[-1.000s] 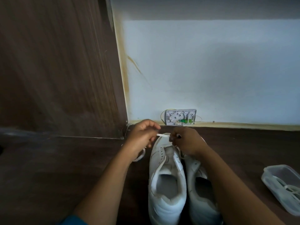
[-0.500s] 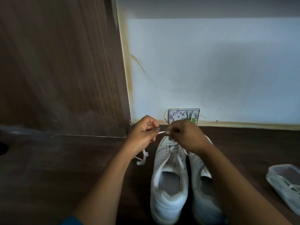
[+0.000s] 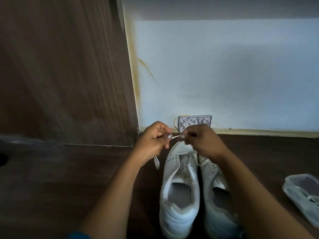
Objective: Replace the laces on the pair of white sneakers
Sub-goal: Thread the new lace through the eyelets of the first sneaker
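We're in a lived-in room at home, by the look of it. Just behind where the left hand (image 3: 151,143) and right hand (image 3: 205,143) pinch the lace (image 3: 175,136), a pale blue wall (image 3: 224,75) meets yellowed skirting (image 3: 259,132), an uncovered socket box (image 3: 195,121) on it. Left of that grip, a wood-grain panel (image 3: 60,66); beneath it, a dark wooden surface (image 3: 69,187); well right, a plastic tub (image 3: 303,182).

Dim, soft indoor light. The pale blue painted wall (image 3: 224,75) is brightest, with a grey shadow band along its top. Wide-angle bending curves the edges, and the dark brown wooden panel (image 3: 60,66) looks smeared.
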